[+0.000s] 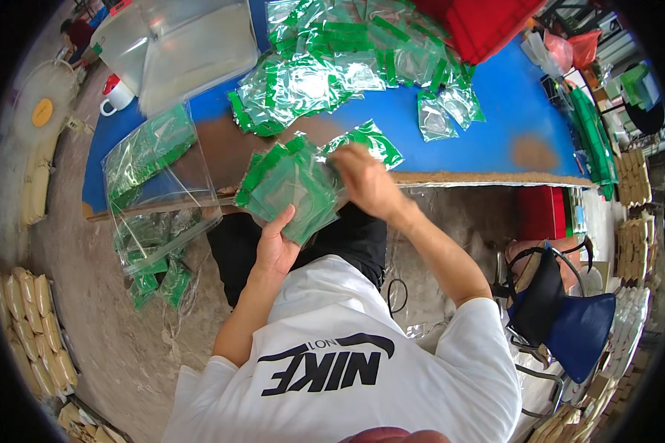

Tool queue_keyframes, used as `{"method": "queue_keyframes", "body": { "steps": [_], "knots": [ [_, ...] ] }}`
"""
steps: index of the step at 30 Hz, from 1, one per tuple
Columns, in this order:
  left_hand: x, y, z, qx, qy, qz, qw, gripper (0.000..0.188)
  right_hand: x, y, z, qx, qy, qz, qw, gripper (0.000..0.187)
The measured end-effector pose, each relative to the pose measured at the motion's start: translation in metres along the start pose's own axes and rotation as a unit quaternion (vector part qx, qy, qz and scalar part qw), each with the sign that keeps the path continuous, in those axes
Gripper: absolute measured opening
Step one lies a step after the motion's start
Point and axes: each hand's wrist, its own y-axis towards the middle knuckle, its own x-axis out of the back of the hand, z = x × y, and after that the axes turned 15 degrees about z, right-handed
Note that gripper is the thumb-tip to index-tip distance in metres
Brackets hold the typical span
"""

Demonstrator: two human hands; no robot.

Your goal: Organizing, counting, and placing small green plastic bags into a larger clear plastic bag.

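Note:
My left hand [277, 247] is closed round a stack of flat green-and-clear plastic packets [292, 193], thumb on top, held over my lap at the table's front edge. At the stack's upper right edge is my right hand [366, 177], its fingers curled in and slightly blurred; what is between them is hidden. Just beyond it, a loose green-edged packet [377, 140] lies on the table. A large clear bag [159, 159] with similar packets inside hangs over the table edge to the left.
A big heap of packets [303, 85] covers the back of the blue table [510, 111]. Behind it is a red bin [488, 26]. To the left stand a clear plastic tub [199, 59] and a red-and-white mug [117, 94]. A blue chair [580, 332] is at the right.

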Motion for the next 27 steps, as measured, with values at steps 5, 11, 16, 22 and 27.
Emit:
{"method": "queue_keyframes", "body": {
  "steps": [5, 11, 16, 22, 27],
  "knots": [
    [0.020, -0.022, -0.011, 0.029, -0.007, 0.026, 0.999, 0.053, 0.030, -0.041, -0.018, -0.038, -0.189, 0.008, 0.981, 0.064],
    [0.047, -0.025, -0.020, 0.077, -0.049, 0.169, 0.981, 0.056, 0.013, -0.041, 0.013, -0.124, 0.303, -0.206, 0.922, 0.028],
    [0.014, 0.000, 0.003, 0.069, 0.017, 0.087, 0.994, 0.053, 0.020, -0.021, -0.006, -0.113, 0.266, -0.170, 0.942, 0.021],
    [0.030, -0.032, -0.011, 0.090, -0.005, 0.090, 0.992, 0.059, 0.085, -0.062, -0.103, -0.154, -0.270, -0.109, 0.944, 0.031],
    [0.027, -0.032, -0.017, 0.091, 0.058, 0.078, 0.991, 0.062, 0.061, -0.005, -0.070, -0.045, -0.187, -0.006, 0.981, 0.034]
  ]
}}
